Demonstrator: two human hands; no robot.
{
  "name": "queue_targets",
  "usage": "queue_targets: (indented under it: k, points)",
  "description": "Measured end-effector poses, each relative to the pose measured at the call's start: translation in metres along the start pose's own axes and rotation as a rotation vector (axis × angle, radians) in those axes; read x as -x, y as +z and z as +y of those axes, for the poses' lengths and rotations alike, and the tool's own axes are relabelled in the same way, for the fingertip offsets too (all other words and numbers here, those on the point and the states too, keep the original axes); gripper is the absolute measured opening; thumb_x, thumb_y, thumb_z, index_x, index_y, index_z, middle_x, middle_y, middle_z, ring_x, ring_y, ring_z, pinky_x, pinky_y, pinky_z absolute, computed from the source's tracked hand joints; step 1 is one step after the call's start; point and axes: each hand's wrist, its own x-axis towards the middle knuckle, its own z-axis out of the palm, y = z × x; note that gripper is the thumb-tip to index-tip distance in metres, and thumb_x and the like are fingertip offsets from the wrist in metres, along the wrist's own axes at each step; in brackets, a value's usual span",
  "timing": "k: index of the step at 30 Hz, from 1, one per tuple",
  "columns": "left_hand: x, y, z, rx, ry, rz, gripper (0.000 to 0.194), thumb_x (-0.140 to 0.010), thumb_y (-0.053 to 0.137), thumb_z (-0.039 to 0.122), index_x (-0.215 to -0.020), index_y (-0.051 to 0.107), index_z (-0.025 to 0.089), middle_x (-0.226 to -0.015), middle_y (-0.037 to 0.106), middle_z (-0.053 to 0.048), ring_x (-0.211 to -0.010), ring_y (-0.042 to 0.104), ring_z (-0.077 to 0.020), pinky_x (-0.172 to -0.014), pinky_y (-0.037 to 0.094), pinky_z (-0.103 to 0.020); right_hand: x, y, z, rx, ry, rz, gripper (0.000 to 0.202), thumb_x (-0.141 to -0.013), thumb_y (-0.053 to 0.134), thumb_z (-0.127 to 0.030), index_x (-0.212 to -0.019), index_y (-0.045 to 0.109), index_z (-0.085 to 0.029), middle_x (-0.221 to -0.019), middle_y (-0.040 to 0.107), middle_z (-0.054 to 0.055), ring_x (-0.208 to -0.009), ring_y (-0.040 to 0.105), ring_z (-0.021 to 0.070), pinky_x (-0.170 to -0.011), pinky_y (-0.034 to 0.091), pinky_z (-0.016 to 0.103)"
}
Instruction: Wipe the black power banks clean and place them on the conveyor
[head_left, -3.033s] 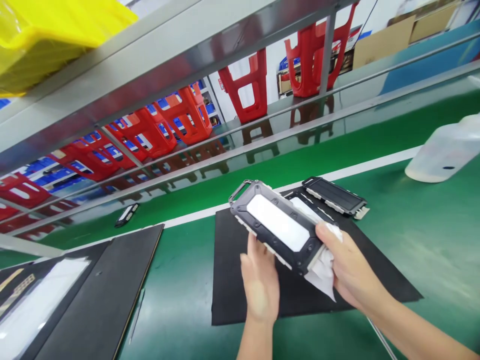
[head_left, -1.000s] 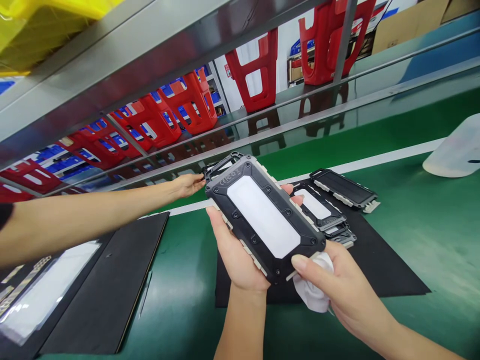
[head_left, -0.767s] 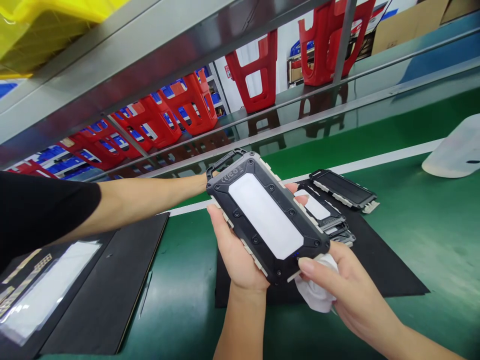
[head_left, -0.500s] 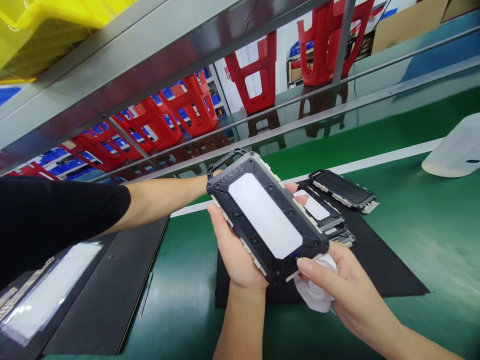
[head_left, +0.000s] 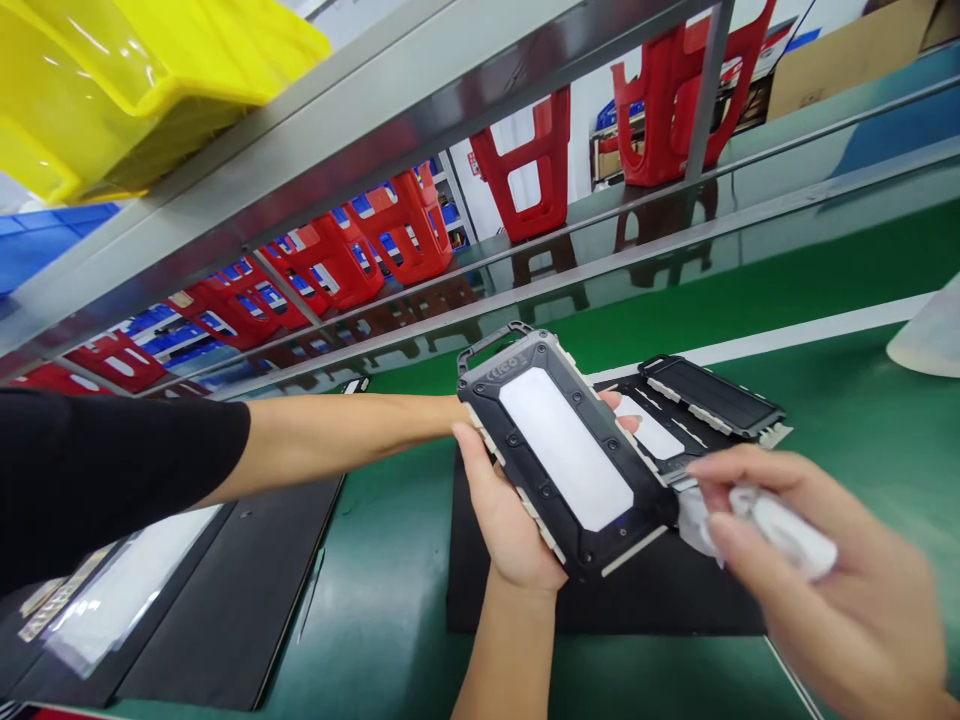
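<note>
While the left hand (head_left: 510, 520) cradles a black device (head_left: 566, 450) from below, thumb along one long edge and fingertips showing past the other, the right hand (head_left: 832, 590) is just beside the device's near end. Slightly blurred, the right hand is partly closed, with a crumpled white cloth (head_left: 787, 535) caught between its thumb and fingers; whether the cloth touches the device cannot be told.

The device is tilted above a black mat (head_left: 637, 600), its white panel facing up and its loop handle at the far end. A small blue light shows near the panel's close end. Behind it, partly hidden, lies a second device (head_left: 651, 430) with a white panel, and beside that a third device (head_left: 712, 395) with a dark face.

From the left, another person's forearm (head_left: 337, 430) in a black sleeve (head_left: 112, 470) reaches across, its hand hidden behind the held device. Below this arm, clear plastic (head_left: 127, 590) lies on a black board (head_left: 217, 580) on the green bench (head_left: 375, 560). Overhead, a yellow bin (head_left: 150, 80) sits at a metal beam (head_left: 300, 165). At the right edge is part of a whitish container (head_left: 930, 335).
</note>
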Motion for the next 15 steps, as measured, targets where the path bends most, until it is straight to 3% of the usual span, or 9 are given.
queue_targets:
  k: [3,5,7,10,15]
  points:
    - [-0.002,-0.006,-0.004,0.011,-0.003,-0.017,0.086,-0.079,0.022,0.076,-0.103,0.069,0.009,-0.096,0.07,-0.015,-0.085,0.066,-0.0246,-0.077,0.052,-0.035,-0.003,0.009,-0.016,0.21,-0.441,-0.142,0.028,-0.076,0.053,-0.007,-0.102,0.055,-0.018,-0.078,0.062,0.005,-0.067,0.061,0.0159,-0.06,0.053,0.024]
    - [-0.003,-0.009,-0.005,0.014,-0.013,-0.009,0.085,-0.079,0.022,0.076,-0.102,0.07,0.009,-0.097,0.071,-0.014,-0.086,0.066,-0.0243,-0.08,0.051,-0.035,-0.003,0.017,-0.02,0.245,-0.589,-0.239,0.029,-0.077,0.047,-0.003,-0.102,0.054,-0.015,-0.083,0.067,0.009,-0.079,0.065,0.018,-0.071,0.055,0.026]
    - [-0.002,-0.011,-0.006,0.004,-0.036,-0.008,0.086,-0.08,0.02,0.076,-0.099,0.071,0.009,-0.096,0.072,-0.013,-0.087,0.066,-0.0238,-0.082,0.05,-0.033,-0.002,0.024,-0.018,0.252,-0.683,-0.31,0.025,-0.083,0.042,-0.001,-0.099,0.057,-0.013,-0.087,0.07,0.01,-0.085,0.065,0.0183,-0.076,0.054,0.027]
    - [0.001,-0.013,-0.006,-0.011,-0.069,0.012,0.087,-0.081,0.018,0.075,-0.098,0.072,0.009,-0.097,0.072,-0.012,-0.09,0.066,-0.0232,-0.085,0.049,-0.031,-0.005,0.028,-0.01,0.194,-0.767,-0.309,0.028,-0.094,0.036,-0.007,-0.091,0.062,-0.014,-0.088,0.072,0.008,-0.085,0.064,0.0182,-0.075,0.052,0.029]
    - [0.009,-0.013,-0.011,0.016,-0.129,0.042,0.091,-0.083,0.013,0.072,-0.101,0.07,0.004,-0.096,0.071,-0.015,-0.096,0.065,-0.0261,-0.096,0.045,-0.034,-0.032,0.026,-0.014,0.169,-0.846,-0.354,0.033,-0.096,0.036,-0.011,-0.081,0.065,-0.014,-0.082,0.073,0.006,-0.079,0.062,0.0164,-0.07,0.053,0.027]
